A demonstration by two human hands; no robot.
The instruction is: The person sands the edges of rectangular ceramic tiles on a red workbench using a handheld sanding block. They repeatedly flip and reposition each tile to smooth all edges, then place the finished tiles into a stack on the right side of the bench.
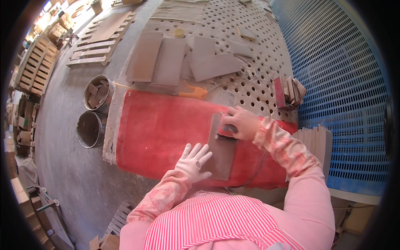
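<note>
A flat grey-brown board lies on a red mat in front of me. My right hand, bare, is wrapped round a red and black power sander that rests on the far part of the board. A dark cord trails from the sander's side toward the near edge. My left hand wears a white glove; its fingers are spread beside the board's left edge, with the fingertips close to it. I cannot tell whether they touch it.
Beyond the mat lie an orange air blow gun and several flat boards on a perforated bench. A blue slatted wall bounds the right, with upright boards before it. Two buckets stand left, pallets farther off.
</note>
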